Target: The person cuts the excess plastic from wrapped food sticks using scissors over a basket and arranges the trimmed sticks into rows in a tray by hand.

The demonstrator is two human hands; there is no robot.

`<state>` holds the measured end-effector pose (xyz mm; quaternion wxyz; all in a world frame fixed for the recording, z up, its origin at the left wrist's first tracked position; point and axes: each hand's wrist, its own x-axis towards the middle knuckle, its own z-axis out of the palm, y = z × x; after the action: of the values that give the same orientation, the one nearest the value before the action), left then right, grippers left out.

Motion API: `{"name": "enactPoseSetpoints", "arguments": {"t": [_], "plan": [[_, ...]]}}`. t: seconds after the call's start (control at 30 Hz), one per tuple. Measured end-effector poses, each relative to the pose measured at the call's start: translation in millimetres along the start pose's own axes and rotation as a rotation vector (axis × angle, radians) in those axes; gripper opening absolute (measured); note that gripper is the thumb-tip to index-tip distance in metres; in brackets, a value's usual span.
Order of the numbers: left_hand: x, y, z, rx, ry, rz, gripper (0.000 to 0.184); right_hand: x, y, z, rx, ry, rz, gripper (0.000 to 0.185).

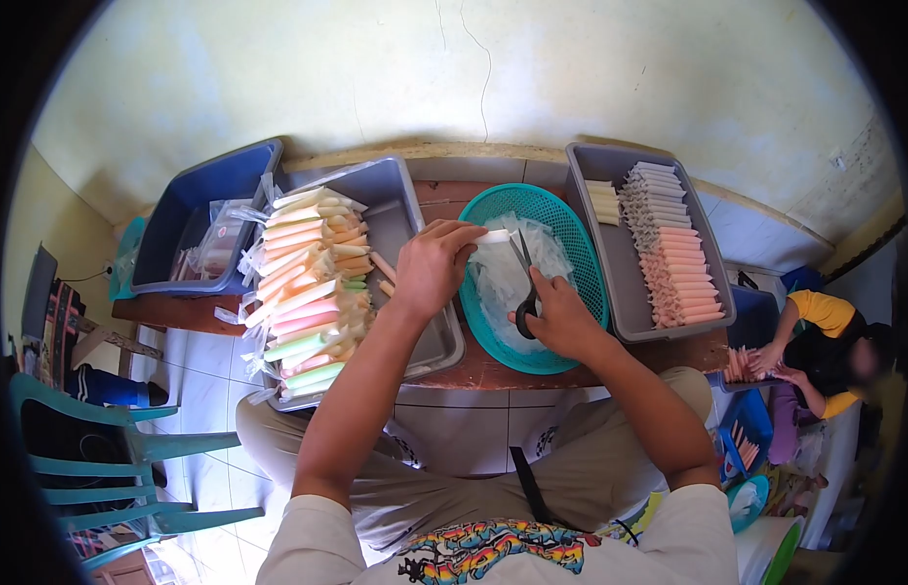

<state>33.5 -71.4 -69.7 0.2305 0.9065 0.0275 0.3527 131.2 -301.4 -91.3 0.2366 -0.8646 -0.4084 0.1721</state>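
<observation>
My left hand [433,261] pinches a white ice pop [494,237] in a clear plastic sleeve, holding it above a turquoise basket [597,283]. Black-handled scissors [525,310] are gripped in my right hand [568,320], their blades pointing up near the ice pop's end; whether they touch the plastic I cannot tell. Clear plastic scraps [513,288] fill the basket's bottom. Left of it, a grey tub [386,200] carries a heap of pastel ice pops [308,292] with long plastic tails. To the right, another grey tub [625,302] contains ice pops [673,249] laid in a row.
A blue tub [171,229] with plastic-wrapped items stands at the far left of the wooden table [473,370]. Green plastic chairs [103,468] are at lower left. At right, another person [825,341] handles ice pops over a dark tub.
</observation>
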Motion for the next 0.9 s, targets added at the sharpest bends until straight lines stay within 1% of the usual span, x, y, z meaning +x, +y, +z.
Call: {"name": "enactPoseSetpoints", "arguments": {"t": [0.13,0.37,0.43,0.6,0.67,0.77,0.9], "plan": [[0,1,-1,-0.016,0.004,-0.008,0.027,6,3,14,-0.04,0.014,0.024,0.089],[0,2,-2,-0.069,-0.017,0.033,0.029,15,6,33,-0.096,0.069,-0.01,0.087],[0,5,-2,-0.078,-0.023,0.031,0.029,15,3,31,-0.194,0.01,0.031,0.088],[0,5,-1,-0.096,-0.019,0.041,0.029,12,-13,22,-0.3,-0.041,0.067,0.09],[0,4,0,-0.109,-0.025,0.051,0.032,9,-18,17,-0.335,-0.059,0.09,0.09],[1,10,-3,-0.15,-0.038,0.03,0.035,3,-23,10,-0.37,-0.07,0.08,0.088],[4,15,-2,-0.201,-0.029,0.04,0.038,-3,-30,-6,-0.311,0.064,-0.02,0.073]]}}
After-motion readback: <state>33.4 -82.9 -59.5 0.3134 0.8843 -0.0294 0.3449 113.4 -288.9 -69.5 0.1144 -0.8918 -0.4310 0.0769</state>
